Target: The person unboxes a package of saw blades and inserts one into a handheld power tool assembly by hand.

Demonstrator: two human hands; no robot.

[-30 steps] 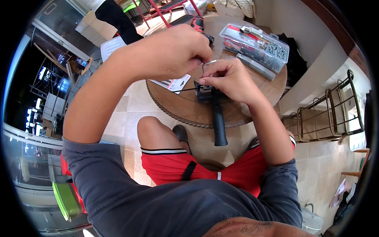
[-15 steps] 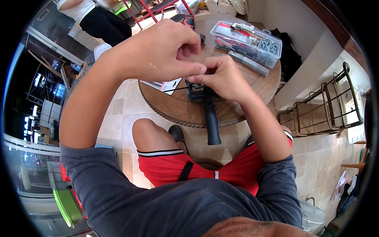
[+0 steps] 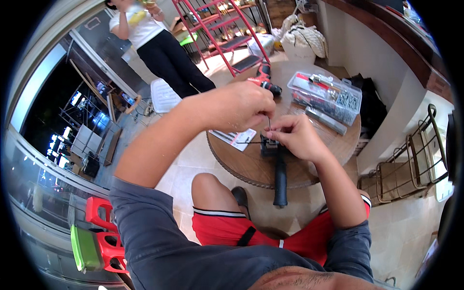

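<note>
My left hand [image 3: 245, 107] is closed, its fingertips pinching the top of a thin metal rod [image 3: 269, 123] that points down. The fingers of my right hand [image 3: 300, 139] are drawn together at the rod's lower end; whatever lies between them is too small to make out. Just beneath is the squarish black head of a tool [image 3: 268, 147], with a thin dark bar sticking out to the left. Its black grip [image 3: 280, 186] reaches past the table's near edge, towards my lap. Part of the head is hidden by my right hand.
On the round wooden table [image 3: 232, 162] lie a red and black drill [image 3: 265, 79], a clear case of screws [image 3: 328, 96], a grey bar-shaped box [image 3: 326, 121] and a printed card [image 3: 245, 139]. A wire rack [image 3: 411, 159] stands right, a red stepladder [image 3: 227, 43] beyond. Another person [image 3: 159, 48] stands far left.
The view has swung so that more of the far room shows. My left fingers, looser before, now pinch the thin rod, which was not visible earlier. The black-handled tool stays on the table.
</note>
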